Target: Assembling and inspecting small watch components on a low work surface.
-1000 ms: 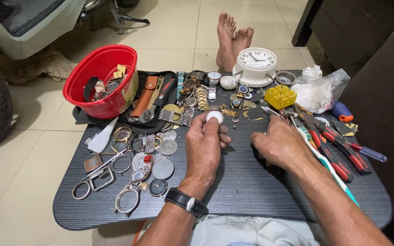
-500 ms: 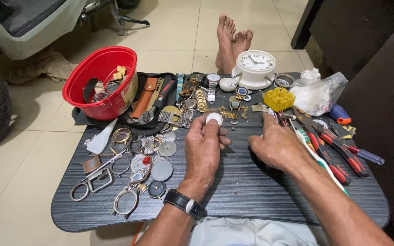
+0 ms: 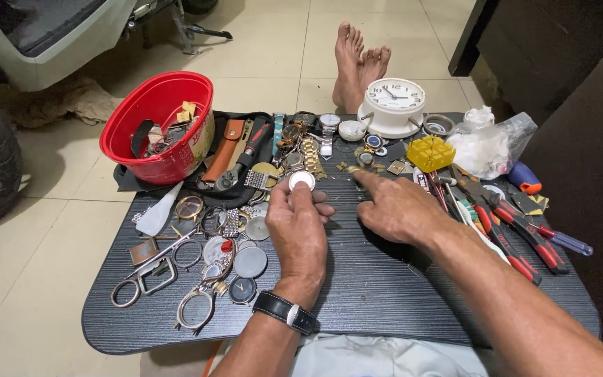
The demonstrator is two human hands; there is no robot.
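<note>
My left hand holds a small round silver watch case up between thumb and fingertips, above the dark table. A black wristwatch is on that wrist. My right hand rests on the table to the right, index finger stretched toward small brass parts lying by the watch pile. It holds nothing that I can see.
A red bowl of parts stands at the back left, a white table clock at the back middle, a yellow block and plastic bag at right. Red-handled pliers lie right. Watch backs, rings and tools lie left. Bare feet rest beyond.
My right hand has slid left and forward, its index finger now pointing at the small parts. My left hand keeps the watch case in the same place.
</note>
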